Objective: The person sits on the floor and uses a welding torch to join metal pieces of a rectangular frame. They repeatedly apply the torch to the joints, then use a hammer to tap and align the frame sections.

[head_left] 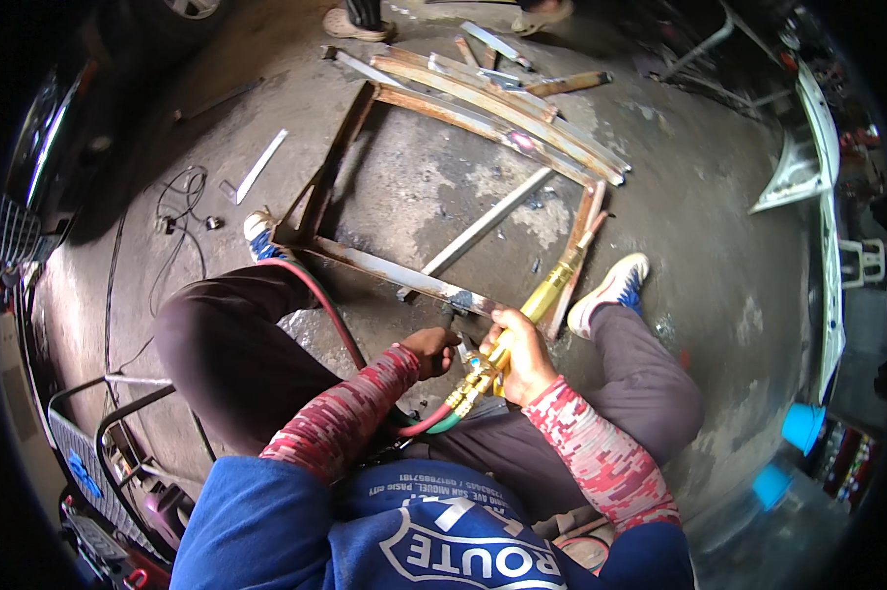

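My right hand (pixel 525 356) is wrapped round a brass cutting torch (pixel 549 287), whose tip points away to the upper right, over the near right corner of a rusty rectangular metal frame (pixel 363 264). Just left of the torch's valves, my left hand (pixel 430 352) is closed; a small greyish piece shows by its fingertips, too small to name. A red hose (pixel 327 307) and a green hose (pixel 447 423) join the torch's rear end. No flame shows at the tip. The frame lies on the floor between my feet, with a pale metal bar (pixel 492 218) slanting across it.
Rusty and pale metal bars (pixel 463 84) lie along the frame's far side. Another person's shoe (pixel 360 25) is at the far edge. A tangled black cable (pixel 186 202) and a loose strip (pixel 262 165) lie left, a metal-framed chair (pixel 94 472) near left, blue containers (pixel 803 428) right.
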